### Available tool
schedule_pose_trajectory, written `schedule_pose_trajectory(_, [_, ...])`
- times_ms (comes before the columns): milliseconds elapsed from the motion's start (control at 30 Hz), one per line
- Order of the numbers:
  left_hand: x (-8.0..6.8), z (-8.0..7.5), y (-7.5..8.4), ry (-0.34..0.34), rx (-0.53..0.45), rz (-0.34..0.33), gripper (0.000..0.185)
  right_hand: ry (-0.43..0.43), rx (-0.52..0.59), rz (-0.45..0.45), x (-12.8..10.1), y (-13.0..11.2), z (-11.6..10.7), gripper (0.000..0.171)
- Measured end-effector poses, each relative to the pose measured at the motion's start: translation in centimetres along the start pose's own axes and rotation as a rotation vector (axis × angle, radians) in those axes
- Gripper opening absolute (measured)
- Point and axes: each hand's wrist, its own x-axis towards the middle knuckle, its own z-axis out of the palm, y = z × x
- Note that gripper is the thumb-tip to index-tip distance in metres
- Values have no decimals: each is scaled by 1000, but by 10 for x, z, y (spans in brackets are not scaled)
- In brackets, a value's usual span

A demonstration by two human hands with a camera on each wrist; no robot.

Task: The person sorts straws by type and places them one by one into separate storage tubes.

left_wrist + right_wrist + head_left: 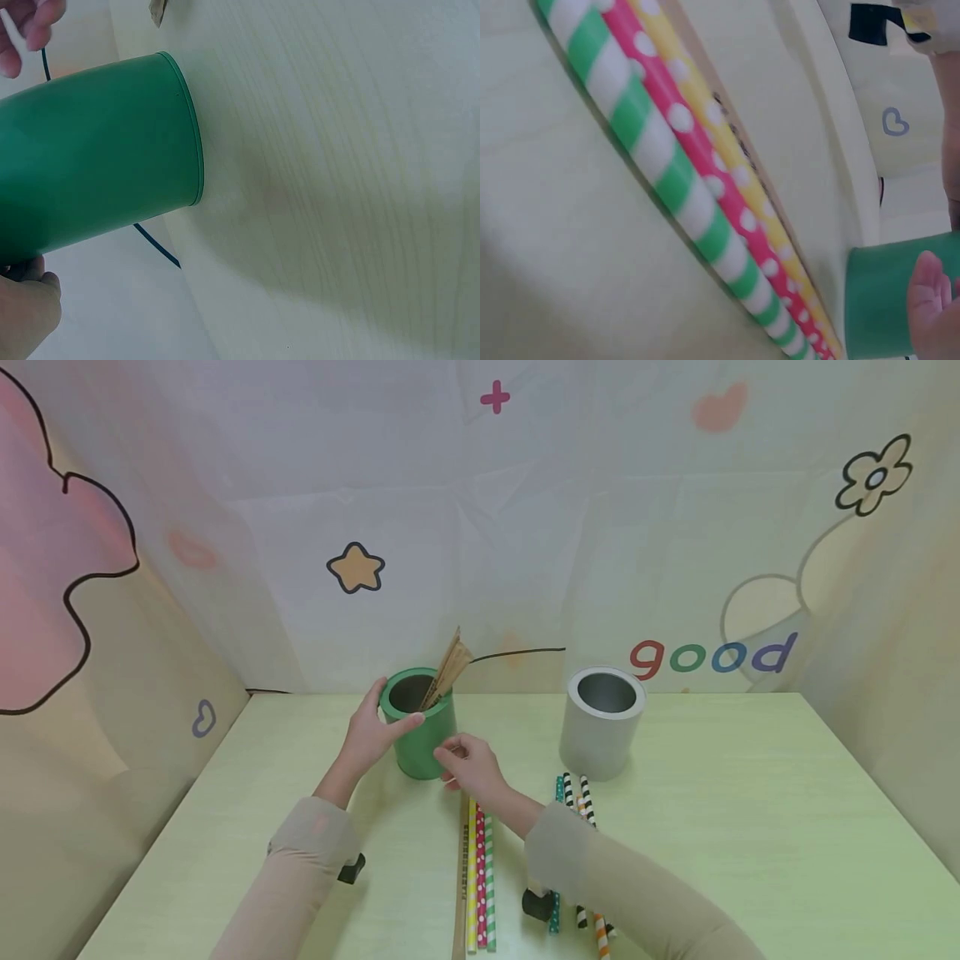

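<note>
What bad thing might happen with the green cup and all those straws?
1. The green cup already holds tall brown sticks leaning to one side; if the left hand lets go, it might tip.
2. The right hand hovers over the ends of the straws lying side by side; a nudge could roll them apart.
3. Its sleeve lies over more straws and may drag them.

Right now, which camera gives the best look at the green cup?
The head view: the whole green cup shows, upright, sticks inside, the left hand gripping its rim. The left wrist view shows only its side wall; the right wrist view catches just a corner.
</note>
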Motion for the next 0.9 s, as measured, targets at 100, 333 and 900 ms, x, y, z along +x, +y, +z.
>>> schedule_pose_trajectory(100, [0, 0, 0, 4, 3, 1, 98, -26, 30, 60, -5, 8, 5, 24])
schedule_pose_trajectory(333, [0, 0, 0, 5, 6, 5, 97, -115, 163, 157, -14, 23, 13, 26])
schedule_pose_trajectory(900, [1, 0, -2, 6, -3, 6, 98, -246, 161, 194, -24, 42, 17, 27])
